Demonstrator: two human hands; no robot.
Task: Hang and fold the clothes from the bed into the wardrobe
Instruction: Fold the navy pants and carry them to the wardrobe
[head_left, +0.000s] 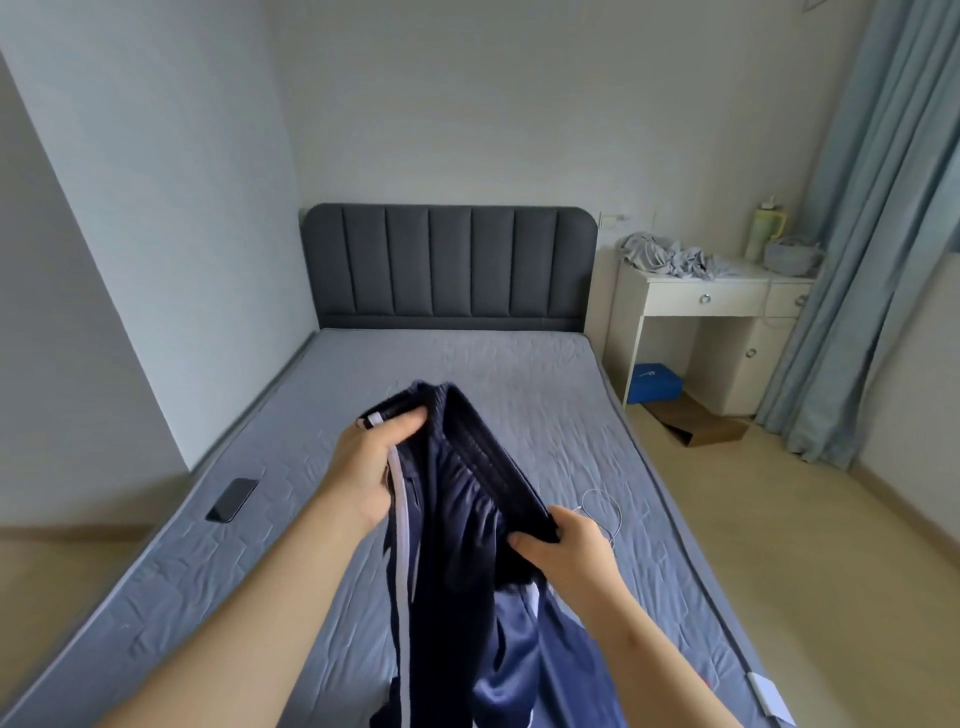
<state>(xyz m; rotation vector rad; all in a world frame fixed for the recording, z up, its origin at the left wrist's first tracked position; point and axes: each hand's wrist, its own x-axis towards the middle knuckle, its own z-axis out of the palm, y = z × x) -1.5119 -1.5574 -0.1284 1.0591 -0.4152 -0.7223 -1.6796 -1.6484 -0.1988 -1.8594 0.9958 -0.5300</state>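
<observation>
Navy trousers (457, 545), long axis vertical, waistband up, gripped by left hand (363, 467) and right hand (566, 551) over bed (519, 374).

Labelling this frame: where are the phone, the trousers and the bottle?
phone (232, 500), head view, middle of its screen.
trousers (467, 499), head view, gathered cloth under the waistband.
bottle (766, 236), head view, its body.
</observation>
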